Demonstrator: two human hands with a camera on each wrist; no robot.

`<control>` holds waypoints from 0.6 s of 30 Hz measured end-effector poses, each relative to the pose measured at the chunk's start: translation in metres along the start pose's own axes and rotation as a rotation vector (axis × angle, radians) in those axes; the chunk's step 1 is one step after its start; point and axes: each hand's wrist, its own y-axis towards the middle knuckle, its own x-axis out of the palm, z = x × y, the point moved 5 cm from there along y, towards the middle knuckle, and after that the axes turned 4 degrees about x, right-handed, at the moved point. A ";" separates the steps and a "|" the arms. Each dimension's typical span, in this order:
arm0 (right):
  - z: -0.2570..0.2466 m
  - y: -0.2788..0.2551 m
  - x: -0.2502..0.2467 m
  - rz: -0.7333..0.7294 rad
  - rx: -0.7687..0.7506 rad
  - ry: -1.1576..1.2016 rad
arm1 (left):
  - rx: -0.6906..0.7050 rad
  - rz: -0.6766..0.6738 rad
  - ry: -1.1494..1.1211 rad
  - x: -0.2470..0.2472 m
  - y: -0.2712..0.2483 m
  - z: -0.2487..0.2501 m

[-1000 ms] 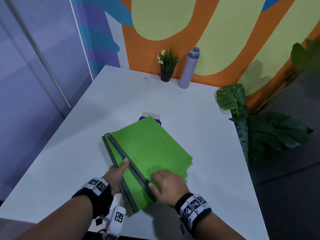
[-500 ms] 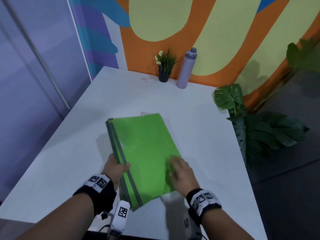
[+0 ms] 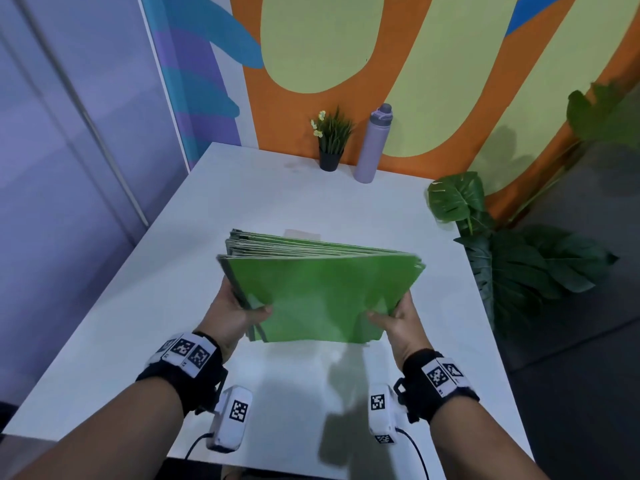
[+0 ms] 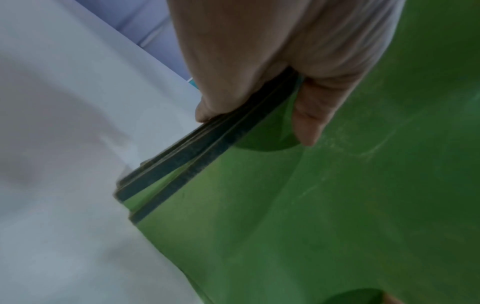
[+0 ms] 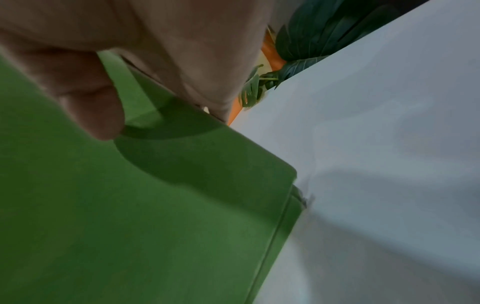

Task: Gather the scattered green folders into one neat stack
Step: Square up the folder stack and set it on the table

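Observation:
A stack of green folders [image 3: 322,292] with dark grey spines stands tilted on its near edge on the white table [image 3: 277,195], the top edges fanned toward the far side. My left hand [image 3: 239,306] grips the spine side, thumb on the front cover and fingers behind. In the left wrist view the left hand [image 4: 259,98] pinches the grey spines of the folders [image 4: 324,205]. My right hand [image 3: 394,315] grips the opposite side in the same way. The right wrist view shows my right hand [image 5: 155,98] with its thumb on the cover of the folders [image 5: 130,205].
A small potted plant [image 3: 331,140] and a lilac bottle [image 3: 372,143] stand at the table's far edge against the painted wall. A large leafy plant [image 3: 512,258] sits beyond the right edge. A pale slip [image 3: 300,233] peeks out behind the stack.
The folders lay flat with my hands squaring them; now both hands have raised the whole stack onto its near edge, one hand at each side.

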 end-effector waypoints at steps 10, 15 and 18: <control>-0.014 -0.002 0.010 0.109 0.004 0.158 | 0.075 -0.016 -0.022 0.011 0.003 0.018; -0.041 -0.007 0.008 0.109 -0.144 0.174 | 0.159 -0.014 -0.078 0.003 0.002 0.041; -0.071 -0.011 0.009 0.090 -0.282 0.192 | 0.253 -0.057 -0.078 0.004 0.004 0.063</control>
